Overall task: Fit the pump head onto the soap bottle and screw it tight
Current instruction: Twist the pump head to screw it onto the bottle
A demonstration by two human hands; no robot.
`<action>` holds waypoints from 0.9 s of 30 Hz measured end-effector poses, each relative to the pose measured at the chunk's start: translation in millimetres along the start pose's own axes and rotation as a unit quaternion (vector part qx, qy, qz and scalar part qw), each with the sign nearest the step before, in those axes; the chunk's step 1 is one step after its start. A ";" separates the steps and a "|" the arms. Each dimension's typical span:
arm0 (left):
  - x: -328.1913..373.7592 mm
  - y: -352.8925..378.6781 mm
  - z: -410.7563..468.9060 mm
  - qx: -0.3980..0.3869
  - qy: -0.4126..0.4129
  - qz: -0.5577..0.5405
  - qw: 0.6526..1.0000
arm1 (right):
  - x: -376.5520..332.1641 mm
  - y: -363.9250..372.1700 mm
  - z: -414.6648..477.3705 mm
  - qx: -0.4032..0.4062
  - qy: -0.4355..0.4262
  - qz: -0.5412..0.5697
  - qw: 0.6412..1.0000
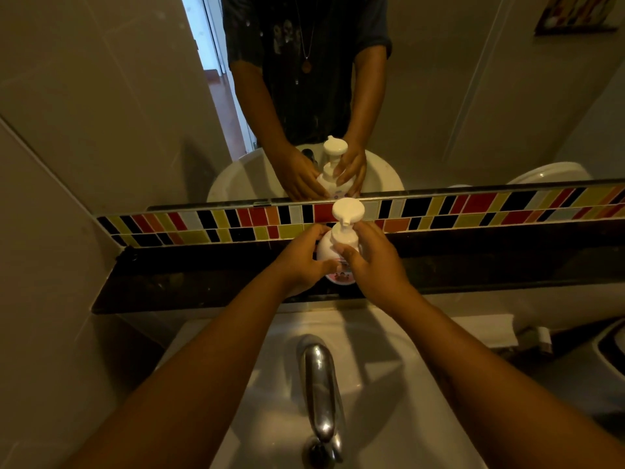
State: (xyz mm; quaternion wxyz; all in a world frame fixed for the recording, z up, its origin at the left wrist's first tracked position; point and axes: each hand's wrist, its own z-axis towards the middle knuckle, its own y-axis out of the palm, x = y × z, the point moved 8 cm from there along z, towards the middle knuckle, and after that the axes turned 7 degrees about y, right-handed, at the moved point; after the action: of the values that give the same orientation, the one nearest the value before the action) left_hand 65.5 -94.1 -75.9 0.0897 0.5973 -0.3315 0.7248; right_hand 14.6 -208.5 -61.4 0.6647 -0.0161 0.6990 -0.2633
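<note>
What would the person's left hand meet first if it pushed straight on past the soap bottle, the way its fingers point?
Probably the tiled strip below the mirror, since the left hand points across the dark shelf; depth is unclear.

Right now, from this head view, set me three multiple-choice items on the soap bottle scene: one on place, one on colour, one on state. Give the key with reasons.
1. Where does the soap bottle stand?
A. In the sink basin
B. On the dark ledge behind the sink
C. On the floor

2. What colour is the pump head?
A. White
B. Blue
C. Black

3. What is the state of the pump head?
A. Lying beside the tap
B. Sitting on top of the bottle
C. Held far above the bottle

Key:
1 B: the bottle rests on the dark ledge below the tile strip.
2 A: it shows plainly white.
3 B: it sits on the bottle neck, left hand and right hand around the bottle.
</note>
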 end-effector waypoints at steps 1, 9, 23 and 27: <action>-1.9 0.5 0.1 0.002 0.007 0.004 1.000 | -0.2 0.6 -0.2 0.011 -0.005 0.001 1.000; -6.9 2.5 -1.5 0.032 0.026 -0.007 0.999 | 7.0 6.6 0.0 0.079 0.011 -0.003 0.997; 32.3 -38.7 -12.9 -0.003 0.001 0.033 0.999 | 6.4 -6.5 5.1 -0.106 0.002 -0.015 0.994; 68.6 -42.1 -4.4 -0.008 0.045 0.027 0.999 | 7.1 -4.4 6.7 -0.093 0.006 -0.031 0.995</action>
State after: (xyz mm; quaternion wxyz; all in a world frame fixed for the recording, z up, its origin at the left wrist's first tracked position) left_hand 65.6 -77.6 3.0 0.0893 0.5542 -0.3491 0.7503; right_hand 18.6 -217.2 -66.1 0.6476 -0.0976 0.7237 -0.2176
